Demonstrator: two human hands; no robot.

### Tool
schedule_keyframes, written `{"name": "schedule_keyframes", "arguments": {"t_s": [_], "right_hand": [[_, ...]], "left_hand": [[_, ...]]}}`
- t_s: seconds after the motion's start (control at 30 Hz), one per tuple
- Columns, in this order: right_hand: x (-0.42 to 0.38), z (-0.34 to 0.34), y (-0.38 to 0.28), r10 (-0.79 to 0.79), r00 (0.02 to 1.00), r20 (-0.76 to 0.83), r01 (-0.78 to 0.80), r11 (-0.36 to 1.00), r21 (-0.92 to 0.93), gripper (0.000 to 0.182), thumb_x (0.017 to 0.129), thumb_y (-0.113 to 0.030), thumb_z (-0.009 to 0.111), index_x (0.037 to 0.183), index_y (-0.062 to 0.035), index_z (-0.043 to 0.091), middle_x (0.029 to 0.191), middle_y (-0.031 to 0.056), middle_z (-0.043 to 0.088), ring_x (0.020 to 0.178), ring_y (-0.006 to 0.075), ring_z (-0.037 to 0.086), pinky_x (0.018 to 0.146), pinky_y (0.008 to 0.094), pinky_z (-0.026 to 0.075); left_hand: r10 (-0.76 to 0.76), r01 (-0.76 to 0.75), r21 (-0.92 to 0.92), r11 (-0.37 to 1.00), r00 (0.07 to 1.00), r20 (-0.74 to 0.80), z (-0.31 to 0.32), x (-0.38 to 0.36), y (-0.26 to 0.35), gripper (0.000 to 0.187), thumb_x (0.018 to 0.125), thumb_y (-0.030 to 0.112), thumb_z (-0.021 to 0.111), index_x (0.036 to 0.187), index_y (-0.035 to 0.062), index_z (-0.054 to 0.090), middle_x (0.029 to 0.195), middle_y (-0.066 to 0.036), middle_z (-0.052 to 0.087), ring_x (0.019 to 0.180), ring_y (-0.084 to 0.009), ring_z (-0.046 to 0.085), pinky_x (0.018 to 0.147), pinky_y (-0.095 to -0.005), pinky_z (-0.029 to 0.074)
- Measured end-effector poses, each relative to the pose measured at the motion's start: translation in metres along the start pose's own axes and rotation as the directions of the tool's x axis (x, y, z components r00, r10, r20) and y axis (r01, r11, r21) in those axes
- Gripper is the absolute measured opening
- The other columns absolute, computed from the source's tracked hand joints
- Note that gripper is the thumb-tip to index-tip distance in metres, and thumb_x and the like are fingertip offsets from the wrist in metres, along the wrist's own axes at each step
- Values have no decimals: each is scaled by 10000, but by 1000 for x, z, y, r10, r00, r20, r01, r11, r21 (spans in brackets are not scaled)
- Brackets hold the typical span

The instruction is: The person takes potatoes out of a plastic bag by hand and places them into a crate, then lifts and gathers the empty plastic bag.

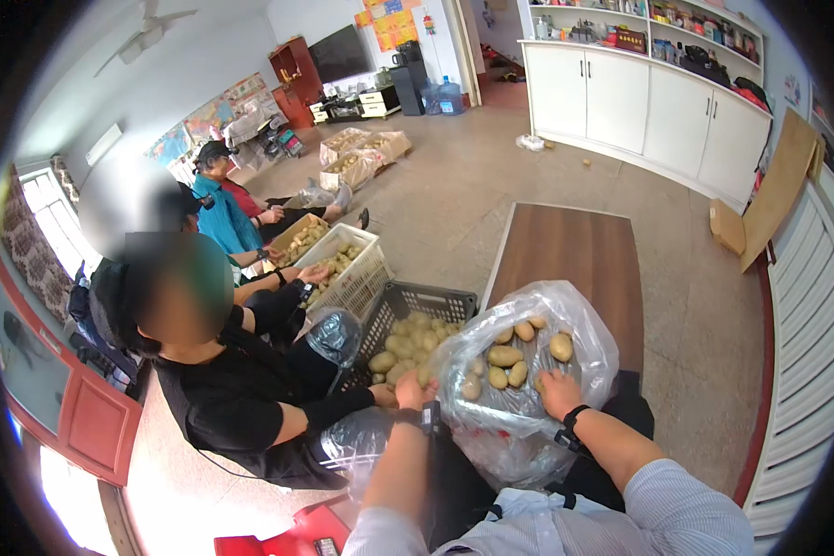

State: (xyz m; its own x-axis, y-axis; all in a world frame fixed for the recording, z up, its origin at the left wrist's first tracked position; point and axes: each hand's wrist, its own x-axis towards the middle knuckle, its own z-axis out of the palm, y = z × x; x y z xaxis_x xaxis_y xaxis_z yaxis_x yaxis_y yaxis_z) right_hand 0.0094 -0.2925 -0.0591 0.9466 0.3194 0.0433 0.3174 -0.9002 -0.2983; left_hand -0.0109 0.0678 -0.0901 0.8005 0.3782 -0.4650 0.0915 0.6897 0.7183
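Note:
My left hand (pixel 414 391) is at the near corner of the dark plastic crate (pixel 371 326), by the left rim of the bag. Its fingers are curled, and what they hold is hidden. Potatoes (pixel 415 339) fill much of this crate. Over my lap lies a clear plastic bag (pixel 579 310), spread wide, with several potatoes (pixel 505 356) inside. My right hand (pixel 560 395) reaches into it, fingers bent around a potato that is mostly covered. Both wrists wear dark bands with small devices.
A person in black (pixel 222 398) sits close at my left, one hand near the crate. Beyond are a white crate (pixel 366 278) of potatoes and other seated people. A brown wooden board (pixel 565 250) lies ahead; a red object (pixel 292 537) is low at left.

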Motion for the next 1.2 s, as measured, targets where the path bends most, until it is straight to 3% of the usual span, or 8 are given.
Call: {"name": "schedule_keyframes", "arguments": {"t_s": [0.17,0.27,0.4,0.73,1.03,1.07,1.1,1.2], "right_hand": [[-11,12,1,-92,994,-51,90,995,-42,332,851,-122,508,1181,-130,541,1059,147,563,921,377,588,778,476,492],[-16,17,5,-111,994,-11,110,994,-8,387,826,-157,575,1209,-134,525,1083,153,552,936,379,588,792,472,498],[-22,5,-5,-40,977,208,40,999,4,470,773,-159,663,1217,-134,514,1082,175,545,955,395,582,808,475,493],[-15,29,16,-50,990,129,17,969,248,430,716,-98,692,1124,-86,557,1053,204,602,992,406,573,866,440,465],[-7,34,11,-29,993,112,-26,889,458,399,744,-100,680,1117,-27,561,998,215,634,959,417,594,839,455,473],[0,45,17,-13,993,119,-50,857,513,388,764,-100,678,1125,-20,559,960,194,643,895,375,618,783,424,490],[6,51,20,8,992,123,-76,822,564,378,784,-101,675,1132,-13,556,922,173,651,831,332,642,727,393,508],[9,-3,-22,59,914,402,-384,451,806,332,842,-91,634,1150,-3,544,856,108,637,701,194,622,615,303,500]], "left_hand": [[226,-207,423,882,974,7,-18,11,-2,318,798,348,653,870,40,617,838,-162,637,709,-320,615,617,-406,511],[451,-345,871,350,877,166,-35,19,0,364,753,395,706,803,40,641,812,-181,652,718,-349,624,637,-432,508],[662,-312,896,-316,604,444,-40,13,-3,439,713,476,710,727,42,646,746,-191,639,752,-393,606,687,-473,480],[709,-249,899,-361,552,438,-44,8,0,495,713,513,657,592,34,649,594,-164,618,615,-349,610,729,-447,475],[586,-154,903,-402,714,382,-25,-2,5,352,730,367,662,597,45,614,675,-132,646,696,-319,623,621,-411,486],[445,-299,888,350,887,123,-20,1,4,300,768,323,633,709,33,588,753,-135,635,728,-329,626,636,-424,497],[205,-140,408,902,971,-120,-16,6,0,262,806,279,604,822,21,563,830,-139,623,761,-339,628,650,-437,508],[-34,23,-85,996,991,-131,11,-10,2,258,882,191,546,1047,-3,512,986,-147,600,827,-359,632,678,-463,530]]}}
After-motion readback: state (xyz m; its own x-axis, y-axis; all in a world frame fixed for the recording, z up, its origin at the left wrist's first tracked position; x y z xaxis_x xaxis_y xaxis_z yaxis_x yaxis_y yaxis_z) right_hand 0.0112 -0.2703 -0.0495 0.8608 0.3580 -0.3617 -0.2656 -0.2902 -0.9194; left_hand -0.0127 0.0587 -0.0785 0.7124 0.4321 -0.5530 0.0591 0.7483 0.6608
